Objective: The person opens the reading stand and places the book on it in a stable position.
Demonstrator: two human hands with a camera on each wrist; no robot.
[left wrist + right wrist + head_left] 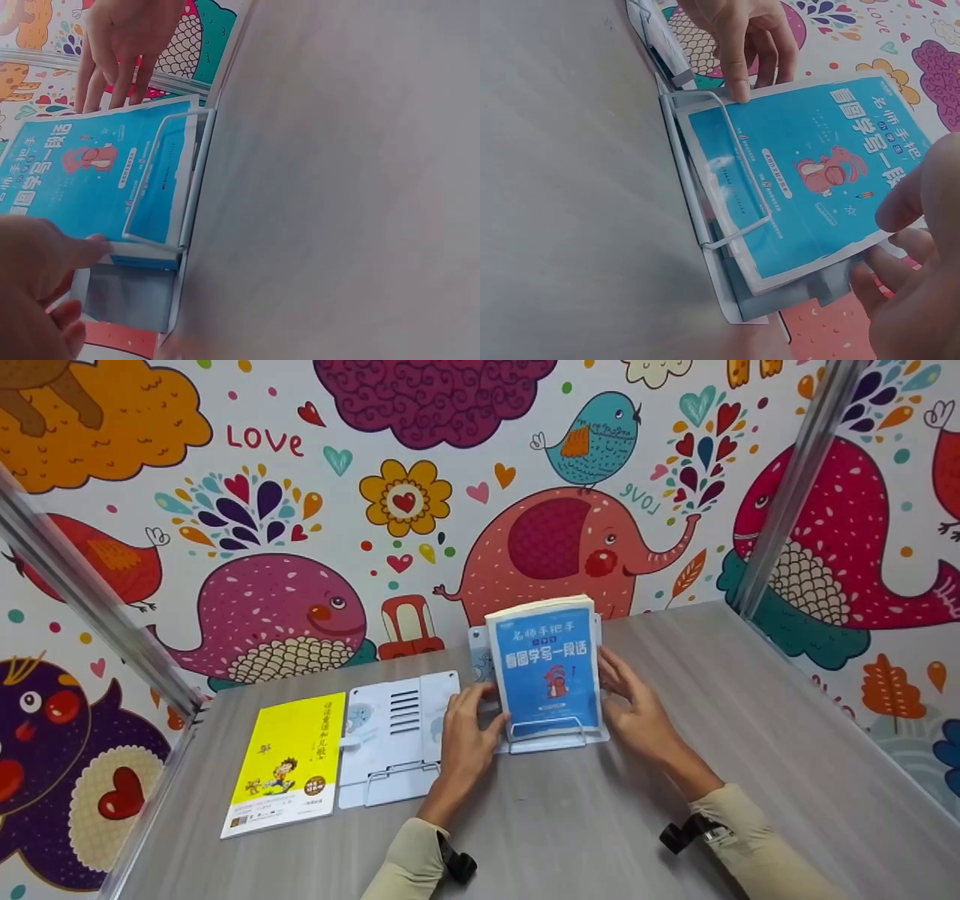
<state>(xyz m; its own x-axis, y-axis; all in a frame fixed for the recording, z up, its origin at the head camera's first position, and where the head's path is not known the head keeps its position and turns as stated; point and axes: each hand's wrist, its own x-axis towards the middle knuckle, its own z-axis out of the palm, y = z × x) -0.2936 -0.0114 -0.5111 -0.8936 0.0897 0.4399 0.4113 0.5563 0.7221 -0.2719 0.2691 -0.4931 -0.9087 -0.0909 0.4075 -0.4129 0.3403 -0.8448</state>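
A blue-covered book (551, 675) with a rabbit picture leans upright on a pale book stand (480, 656), its lower front behind the white wire holder (547, 746). My left hand (469, 735) pinches the book's left side low down, the thumb on the edge of the cover and the fingers going behind. On the other side, my right hand (637, 709) has relaxed fingers along the stand's right edge. In the right wrist view, the right thumb (904, 202) overlaps the edge of the cover. The stand's back plate is mostly hidden by the book.
Left of the hands lies a second, flat book stand (397, 742) with slots and a wire holder. Beside it is a yellow book (289, 757). The grey wood-look table (555, 840) meets cartoon-printed wall panels (420, 562) with metal posts at the corners.
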